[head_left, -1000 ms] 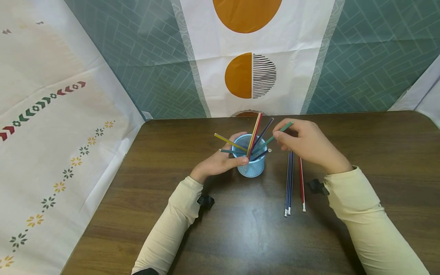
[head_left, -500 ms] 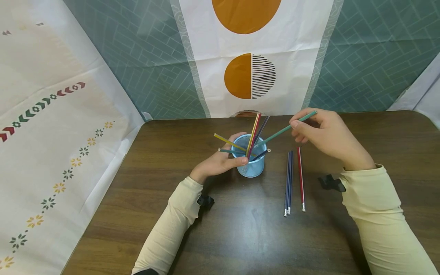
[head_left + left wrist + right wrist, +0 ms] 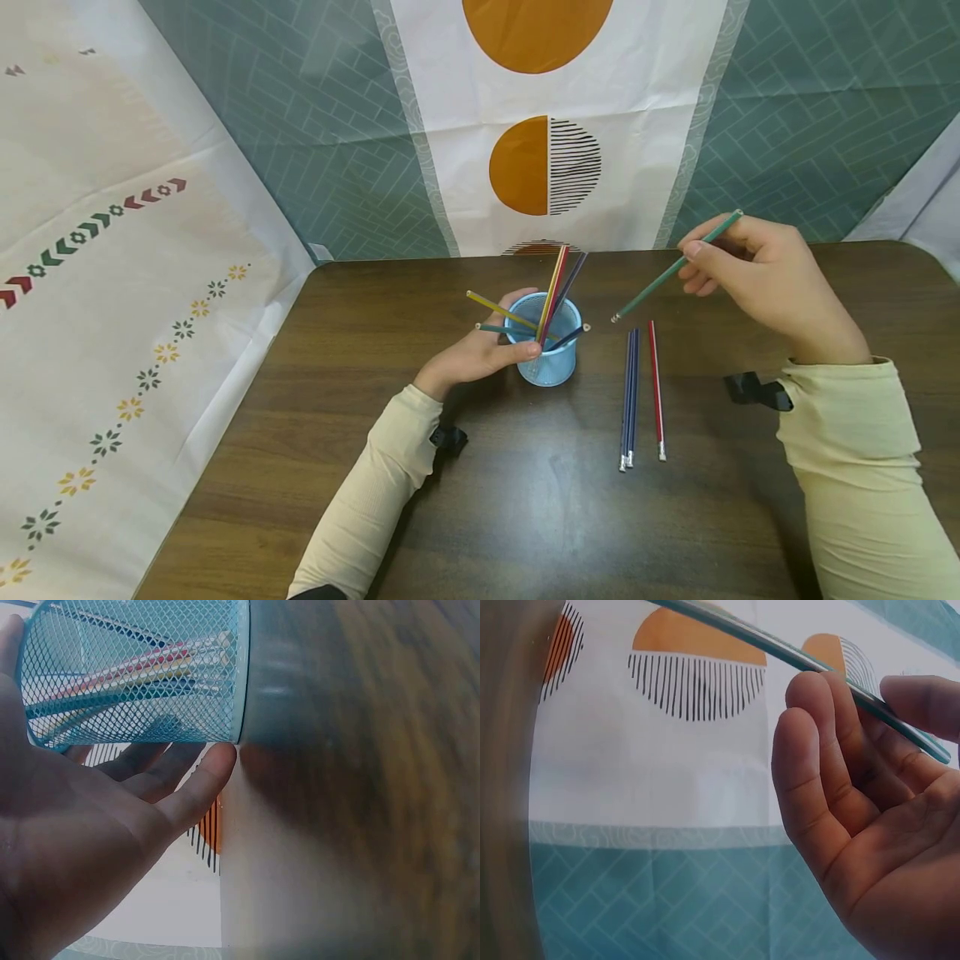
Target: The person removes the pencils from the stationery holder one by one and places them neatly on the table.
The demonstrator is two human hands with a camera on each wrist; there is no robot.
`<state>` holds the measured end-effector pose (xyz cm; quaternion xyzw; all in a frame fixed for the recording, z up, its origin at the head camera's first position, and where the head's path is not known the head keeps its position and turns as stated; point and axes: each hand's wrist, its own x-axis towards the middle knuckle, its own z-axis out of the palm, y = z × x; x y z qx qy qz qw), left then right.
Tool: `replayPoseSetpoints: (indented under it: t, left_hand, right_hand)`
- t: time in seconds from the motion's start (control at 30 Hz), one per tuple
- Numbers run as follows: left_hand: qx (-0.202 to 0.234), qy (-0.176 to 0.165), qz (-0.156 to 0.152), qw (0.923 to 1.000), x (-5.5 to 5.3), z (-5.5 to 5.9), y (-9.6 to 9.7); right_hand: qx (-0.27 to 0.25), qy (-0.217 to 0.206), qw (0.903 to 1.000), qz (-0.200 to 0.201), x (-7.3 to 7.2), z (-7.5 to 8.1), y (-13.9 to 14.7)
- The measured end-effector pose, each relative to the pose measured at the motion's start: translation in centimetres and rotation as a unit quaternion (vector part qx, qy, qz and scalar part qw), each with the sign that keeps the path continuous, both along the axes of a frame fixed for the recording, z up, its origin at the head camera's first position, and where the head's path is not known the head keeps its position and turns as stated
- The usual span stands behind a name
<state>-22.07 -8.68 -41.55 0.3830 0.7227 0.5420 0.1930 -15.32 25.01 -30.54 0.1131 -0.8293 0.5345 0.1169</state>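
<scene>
A light-blue mesh pencil cup [image 3: 548, 367] stands on the table, and my left hand [image 3: 480, 358] holds it from the left, thumb at the near rim and fingers round the far side. Yellow, red, green and dark-blue pencils lean out of the cup in several directions. Between thumb and fingers my right hand [image 3: 765, 275] pinches a green pencil [image 3: 660, 283], raised right of the cup, its eraser end pointing down and left. The right wrist view shows this pencil [image 3: 765, 641] slanting across the fingertips. In the left wrist view, pencils inside show through the cup's mesh [image 3: 135, 682].
Dark-blue pencils [image 3: 630, 400] lie side by side right of the cup, with a red pencil [image 3: 657, 392] just beyond them. The brown wooden table [image 3: 540, 517] ends at the back against a patterned cloth [image 3: 330, 167]. A white embroidered cloth [image 3: 150, 333] hangs at the left.
My right hand has drawn the green pencil out of the cup and carried it up and to the right. The left hand and the cup have stayed in place.
</scene>
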Motion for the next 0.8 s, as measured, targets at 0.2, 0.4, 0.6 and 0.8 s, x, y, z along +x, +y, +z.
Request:
replayPoseSetpoints:
  t: [0.2, 0.4, 0.6, 0.8]
  left_hand:
    - [-0.001, -0.004, 0.001, 1.0000, 0.0, 0.0, 0.0]
    - [-0.004, -0.004, 0.004, 1.0000, 0.0, 0.0, 0.1]
    - [-0.003, -0.007, 0.002, 1.0000, -0.1, 0.0, 0.2]
    - [-0.006, -0.001, 0.006, 1.0000, 0.0, 0.0, 0.0]
  right_hand:
    - [0.013, -0.016, 0.9998, -0.002, -0.1, -0.3, 0.5]
    - [0.057, -0.052, 0.9970, -0.005, -0.5, -1.0, 0.7]
    - [0.111, -0.102, 0.9884, 0.013, -1.2, -1.9, 0.9]
    - [0.181, -0.139, 0.9710, 0.070, -2.0, -2.9, 0.2]
